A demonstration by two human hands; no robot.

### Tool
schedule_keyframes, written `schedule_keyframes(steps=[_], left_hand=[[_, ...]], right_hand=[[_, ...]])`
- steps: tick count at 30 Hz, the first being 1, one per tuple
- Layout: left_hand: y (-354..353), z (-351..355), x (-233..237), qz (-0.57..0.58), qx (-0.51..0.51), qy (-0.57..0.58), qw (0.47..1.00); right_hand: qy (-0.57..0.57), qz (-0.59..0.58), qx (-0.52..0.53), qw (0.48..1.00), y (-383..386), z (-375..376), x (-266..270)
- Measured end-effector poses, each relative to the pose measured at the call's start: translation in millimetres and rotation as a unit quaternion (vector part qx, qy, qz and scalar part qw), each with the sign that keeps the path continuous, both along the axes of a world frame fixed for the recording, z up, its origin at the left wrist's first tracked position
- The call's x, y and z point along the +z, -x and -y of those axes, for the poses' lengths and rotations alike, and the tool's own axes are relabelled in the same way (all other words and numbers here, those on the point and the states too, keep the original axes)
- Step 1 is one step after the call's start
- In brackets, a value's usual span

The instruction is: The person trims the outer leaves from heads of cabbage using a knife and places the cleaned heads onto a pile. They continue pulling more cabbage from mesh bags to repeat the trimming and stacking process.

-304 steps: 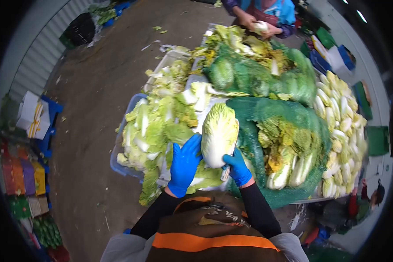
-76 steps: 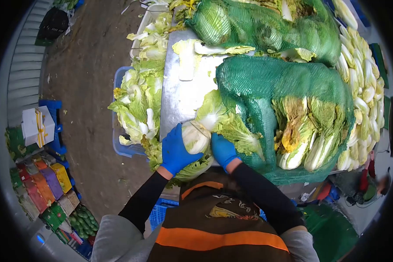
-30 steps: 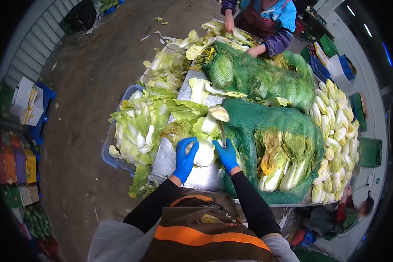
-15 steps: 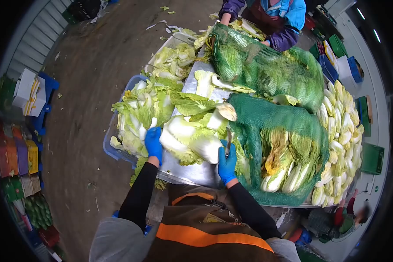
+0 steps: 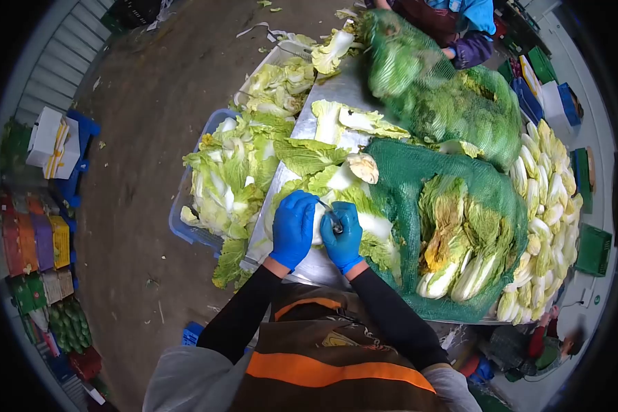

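Note:
Both my hands wear blue gloves and meet over a napa cabbage [image 5: 336,189] lying on the metal table [image 5: 331,93]. My left hand [image 5: 292,229] lies flat on the cabbage's pale base and grips it. My right hand [image 5: 342,234] is closed on a small knife [image 5: 332,217] whose blade points up and left against the cabbage. Loose outer leaves [image 5: 302,156] spread just beyond the hands.
A blue crate [image 5: 185,230] heaped with discarded leaves stands left of the table. Two green net sacks [image 5: 453,226] of cabbages lie to the right and far end. Trimmed cabbages [image 5: 553,199] are stacked at the right. Another person [image 5: 460,27] works at the far end.
My left hand has come back from the leaf crate to the cabbage. My right hand with the knife has shifted left to the cabbage's base.

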State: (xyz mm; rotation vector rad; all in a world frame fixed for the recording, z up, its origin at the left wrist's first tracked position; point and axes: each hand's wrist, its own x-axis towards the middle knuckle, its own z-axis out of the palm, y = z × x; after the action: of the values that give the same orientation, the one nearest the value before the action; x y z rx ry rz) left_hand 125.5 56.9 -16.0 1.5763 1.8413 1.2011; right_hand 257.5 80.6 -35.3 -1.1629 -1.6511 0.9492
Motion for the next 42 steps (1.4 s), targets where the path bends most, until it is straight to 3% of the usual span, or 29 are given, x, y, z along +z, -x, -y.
schedule_keyframes(steps=[2, 4, 9, 15, 19, 24, 25, 26, 28, 29, 32, 34, 36, 37, 40, 42], left_hand=[[-4, 1, 0, -0.003, 0.022, -0.03, 0.999], [-4, 2, 0, -0.036, -0.017, -0.028, 0.999], [5, -5, -7, -0.037, -0.001, -0.021, 0.999], [14, -17, -3, -0.004, -0.02, 0.0, 1.0], [19, -20, -9, -0.016, -0.026, -0.003, 1.0], [40, -42, -17, 0.069, 0.038, -0.007, 0.997], [46, -45, -2, -0.077, 0.065, -0.076, 0.992], [48, -46, 22, -0.123, 0.053, -0.119, 0.984], [66, -42, 17, -0.184, -0.226, -0.145, 0.945], [69, -38, 25, -0.186, -0.314, -0.049, 0.93], [79, -20, 42, -0.216, -0.351, 0.002, 0.911], [96, -2, 35, -0.203, -0.345, 0.017, 0.916], [108, 18, 29, -0.087, -0.224, 0.081, 0.967], [115, 28, 17, -0.108, -0.206, 0.093, 0.968], [117, 58, -18, -0.206, -0.196, 0.097, 0.954], [111, 72, -25, -0.178, -0.187, 0.142, 0.956]], right_hand=[[-0.022, 0.014, 0.007, 1.0, -11, 2, -9], [-0.043, 0.04, 0.036, 0.998, -18, 6, -6], [-0.001, 0.084, 0.107, 0.991, -25, 15, 9], [-0.051, 0.118, 0.079, 0.989, -12, 11, 9], [-0.023, 0.15, 0.064, 0.986, -8, 21, 15], [-0.065, 0.173, 0.095, 0.978, -23, 31, 16], [-0.051, 0.121, 0.055, 0.99, -23, 29, 18], [-0.038, 0.068, 0.015, 0.997, -22, 26, 23], [-0.044, 0.03, 0.007, 0.999, -20, 16, 21], [-0.021, 0.007, -0.01, 1.0, -19, 10, 12], [0.142, -0.067, -0.066, 0.985, -29, 12, 4], [0.141, -0.088, -0.122, 0.979, -43, 19, -23], [0.235, -0.143, -0.182, 0.944, -55, 28, -30], [0.333, -0.128, -0.186, 0.916, -59, 32, -14], [0.279, -0.109, -0.132, 0.945, -56, 48, -42], [0.264, -0.075, -0.116, 0.954, -55, 52, -64]])
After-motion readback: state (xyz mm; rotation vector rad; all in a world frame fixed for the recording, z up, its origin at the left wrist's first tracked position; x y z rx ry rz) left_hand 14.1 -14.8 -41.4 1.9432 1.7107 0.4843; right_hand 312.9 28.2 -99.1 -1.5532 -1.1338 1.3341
